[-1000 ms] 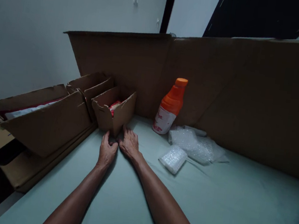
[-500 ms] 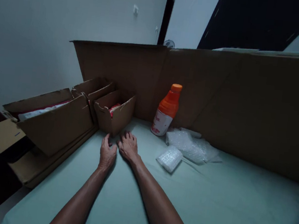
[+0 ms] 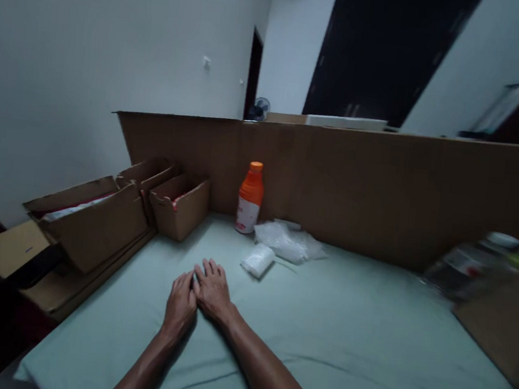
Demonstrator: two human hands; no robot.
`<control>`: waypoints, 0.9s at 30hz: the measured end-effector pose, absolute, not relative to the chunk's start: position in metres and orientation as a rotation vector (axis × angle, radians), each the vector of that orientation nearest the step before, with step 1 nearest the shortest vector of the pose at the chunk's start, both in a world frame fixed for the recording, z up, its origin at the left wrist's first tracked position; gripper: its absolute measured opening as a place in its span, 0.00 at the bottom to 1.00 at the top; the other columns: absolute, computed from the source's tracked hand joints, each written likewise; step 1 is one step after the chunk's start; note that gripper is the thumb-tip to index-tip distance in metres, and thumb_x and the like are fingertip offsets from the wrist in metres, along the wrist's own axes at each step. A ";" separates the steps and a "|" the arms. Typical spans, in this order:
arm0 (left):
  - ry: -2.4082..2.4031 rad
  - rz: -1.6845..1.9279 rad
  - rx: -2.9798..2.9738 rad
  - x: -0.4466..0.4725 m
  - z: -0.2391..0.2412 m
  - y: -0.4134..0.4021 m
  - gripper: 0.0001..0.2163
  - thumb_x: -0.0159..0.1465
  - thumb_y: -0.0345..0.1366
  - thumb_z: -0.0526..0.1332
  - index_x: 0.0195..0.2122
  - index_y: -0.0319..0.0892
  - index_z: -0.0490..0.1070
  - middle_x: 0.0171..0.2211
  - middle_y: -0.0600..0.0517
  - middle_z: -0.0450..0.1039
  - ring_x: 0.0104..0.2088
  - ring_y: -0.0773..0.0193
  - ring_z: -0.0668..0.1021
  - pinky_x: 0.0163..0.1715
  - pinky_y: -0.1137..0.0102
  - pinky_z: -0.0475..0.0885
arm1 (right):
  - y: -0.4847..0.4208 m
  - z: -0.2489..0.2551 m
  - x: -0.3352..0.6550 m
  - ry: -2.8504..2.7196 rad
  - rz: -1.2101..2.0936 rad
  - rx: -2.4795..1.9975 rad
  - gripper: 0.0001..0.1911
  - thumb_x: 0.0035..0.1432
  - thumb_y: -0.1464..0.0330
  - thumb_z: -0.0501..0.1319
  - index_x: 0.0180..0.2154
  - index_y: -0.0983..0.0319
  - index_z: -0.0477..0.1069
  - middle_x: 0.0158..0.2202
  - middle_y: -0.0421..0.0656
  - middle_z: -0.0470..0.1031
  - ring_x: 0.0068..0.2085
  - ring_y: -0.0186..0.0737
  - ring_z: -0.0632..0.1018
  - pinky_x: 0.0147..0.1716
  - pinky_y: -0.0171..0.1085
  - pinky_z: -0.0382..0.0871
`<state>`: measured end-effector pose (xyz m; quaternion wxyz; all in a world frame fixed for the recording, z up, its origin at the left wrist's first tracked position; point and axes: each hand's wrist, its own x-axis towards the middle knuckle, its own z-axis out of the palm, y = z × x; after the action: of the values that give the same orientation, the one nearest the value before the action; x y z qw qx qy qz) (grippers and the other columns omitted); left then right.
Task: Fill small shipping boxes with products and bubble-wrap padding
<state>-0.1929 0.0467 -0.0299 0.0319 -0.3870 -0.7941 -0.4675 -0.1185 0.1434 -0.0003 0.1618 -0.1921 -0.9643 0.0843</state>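
My left hand (image 3: 181, 303) rests on the pale green sheet (image 3: 367, 321), fingers pointing forward and holding nothing that I can see. Beside it and touching it, my right hand (image 3: 212, 291) lies palm down with its fingers a little apart. Both are open. The nearest thing ahead is a small cardboard box (image 3: 191, 214) with something red inside. To the right of that box stands an orange bottle (image 3: 250, 199) with a white label. A small bubble-wrapped roll (image 3: 258, 260) and some crumpled clear plastic wrap (image 3: 289, 241) lie right of my hands.
Larger open cardboard boxes (image 3: 95, 225) stand at the left edge, one with white and red cloth-like contents. A long cardboard panel (image 3: 358, 194) runs across the back. At the far right are a blurred clear jar (image 3: 461, 266) and a cardboard piece (image 3: 503, 325).
My hands have drawn back from the small box and closer together. The view has lifted and swung right, bringing the jar and the cardboard piece into sight.
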 end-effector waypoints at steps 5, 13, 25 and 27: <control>-2.410 -1.397 -1.463 -0.142 -0.047 0.006 0.23 0.60 0.32 0.50 0.55 0.33 0.70 0.54 0.35 0.74 0.55 0.44 0.75 0.57 0.45 0.68 | 0.108 -0.005 -0.054 -2.762 0.224 -0.480 0.19 0.66 0.65 0.56 0.55 0.66 0.69 0.60 0.52 0.70 0.61 0.48 0.67 0.59 0.46 0.60; -2.074 -1.075 -1.816 -0.093 -0.077 -0.005 0.23 0.62 0.32 0.50 0.59 0.38 0.65 0.54 0.39 0.75 0.52 0.48 0.78 0.51 0.52 0.74 | 0.094 -0.014 0.030 -2.665 0.324 -0.501 0.16 0.59 0.68 0.61 0.48 0.69 0.71 0.54 0.52 0.75 0.54 0.47 0.72 0.55 0.43 0.65; -2.039 -0.955 -1.863 -0.091 -0.070 -0.005 0.18 0.64 0.36 0.52 0.47 0.38 0.77 0.51 0.38 0.77 0.52 0.47 0.78 0.50 0.50 0.75 | 0.129 0.009 0.126 -2.629 0.592 -0.507 0.16 0.61 0.67 0.64 0.50 0.59 0.76 0.58 0.43 0.75 0.60 0.39 0.72 0.59 0.36 0.61; -2.054 -0.986 -1.878 -0.094 -0.074 -0.005 0.18 0.63 0.38 0.53 0.46 0.39 0.78 0.51 0.40 0.78 0.52 0.47 0.78 0.49 0.51 0.75 | 0.141 0.010 0.155 -2.562 0.525 -0.672 0.14 0.60 0.68 0.64 0.48 0.58 0.77 0.55 0.43 0.77 0.58 0.40 0.73 0.58 0.38 0.63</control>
<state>-0.0941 -0.0047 -0.0735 0.0943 -0.6332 -0.6925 -0.3326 0.1549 0.1410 0.0099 0.2189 -0.2428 -0.9258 0.1897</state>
